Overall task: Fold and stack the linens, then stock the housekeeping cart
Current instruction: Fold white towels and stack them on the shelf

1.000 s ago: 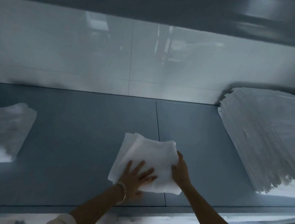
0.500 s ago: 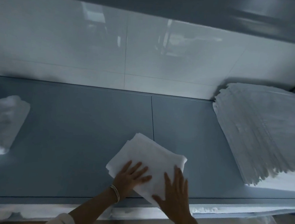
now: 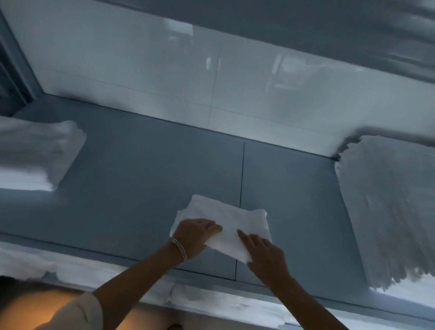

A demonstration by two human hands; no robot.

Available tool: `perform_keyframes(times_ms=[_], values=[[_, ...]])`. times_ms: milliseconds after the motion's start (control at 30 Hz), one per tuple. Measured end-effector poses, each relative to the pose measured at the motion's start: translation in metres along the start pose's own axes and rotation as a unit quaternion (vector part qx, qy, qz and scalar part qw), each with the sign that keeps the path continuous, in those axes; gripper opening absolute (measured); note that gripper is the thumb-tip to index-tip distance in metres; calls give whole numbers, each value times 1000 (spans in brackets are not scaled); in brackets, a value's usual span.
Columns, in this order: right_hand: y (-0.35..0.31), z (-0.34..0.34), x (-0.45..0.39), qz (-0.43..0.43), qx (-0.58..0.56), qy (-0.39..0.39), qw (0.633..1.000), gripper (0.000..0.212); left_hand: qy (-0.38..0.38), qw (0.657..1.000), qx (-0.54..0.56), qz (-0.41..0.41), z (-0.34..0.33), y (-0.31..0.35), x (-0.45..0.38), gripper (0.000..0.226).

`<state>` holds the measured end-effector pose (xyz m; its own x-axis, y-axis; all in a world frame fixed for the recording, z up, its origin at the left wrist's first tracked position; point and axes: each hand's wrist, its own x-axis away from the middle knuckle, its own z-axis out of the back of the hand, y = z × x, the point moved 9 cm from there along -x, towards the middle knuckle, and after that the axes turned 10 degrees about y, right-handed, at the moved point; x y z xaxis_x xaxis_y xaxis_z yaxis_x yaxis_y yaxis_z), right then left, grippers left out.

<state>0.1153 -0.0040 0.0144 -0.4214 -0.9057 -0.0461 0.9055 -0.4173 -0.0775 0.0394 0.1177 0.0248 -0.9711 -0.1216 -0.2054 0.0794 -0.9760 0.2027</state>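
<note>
Folded towel [image 3: 229, 221] on shelf [image 3: 132, 173]; left hand [image 3: 195, 234] grips near edge, right hand [image 3: 265, 256] presses flat.

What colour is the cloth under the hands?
White; the cloth shows best in the head view.

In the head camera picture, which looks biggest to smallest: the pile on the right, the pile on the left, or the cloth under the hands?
1. Right pile of linens, largest, though cut off by the frame edge.
2. Left stack of towels, also cut off.
3. Small folded cloth, smallest, partly covered by the left hand and right hand.
</note>
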Motion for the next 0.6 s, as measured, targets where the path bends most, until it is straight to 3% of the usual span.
perform_keyframes(times_ms=[67,133,267,400,600], values=[[-19,13,-17,43,22,-8,999,95,-15,997,-67,34,27,-16,20,63],[-53,40,-41,93,45,4,995,81,-62,987,-91,113,49,-43,47,62],[-134,83,-86,174,68,22,982,68,-149,944,-133,264,94,-107,111,67],[-221,104,-129,254,28,32,966,65,-129,912,-169,350,151,-167,166,65],[-334,136,-210,287,24,75,955,67,-76,888,-218,398,243,-268,214,61]])
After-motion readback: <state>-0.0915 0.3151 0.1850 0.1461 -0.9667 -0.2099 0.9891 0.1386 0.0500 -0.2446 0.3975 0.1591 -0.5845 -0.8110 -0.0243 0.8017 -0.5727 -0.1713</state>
